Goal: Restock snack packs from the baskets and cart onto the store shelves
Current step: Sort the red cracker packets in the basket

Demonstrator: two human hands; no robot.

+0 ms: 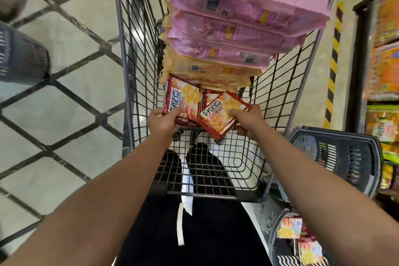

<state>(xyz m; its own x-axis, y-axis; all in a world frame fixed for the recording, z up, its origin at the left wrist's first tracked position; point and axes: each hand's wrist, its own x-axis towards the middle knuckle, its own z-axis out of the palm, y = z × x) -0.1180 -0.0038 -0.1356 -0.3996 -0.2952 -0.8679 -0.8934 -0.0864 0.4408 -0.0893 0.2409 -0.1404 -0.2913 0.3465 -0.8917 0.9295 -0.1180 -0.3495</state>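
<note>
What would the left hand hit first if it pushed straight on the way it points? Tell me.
Probably the stack of tan packs standing in the cart. The left hand already grips a red snack pack and points deeper into the cart, where that stack is next. Depth is unclear from this one view.

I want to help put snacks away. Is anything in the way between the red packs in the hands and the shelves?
Yes. The cart's wire side stands between the red packs and the shelves on the right. The left hand and right hand already grip one each, so lifting over it looks enough.
</note>
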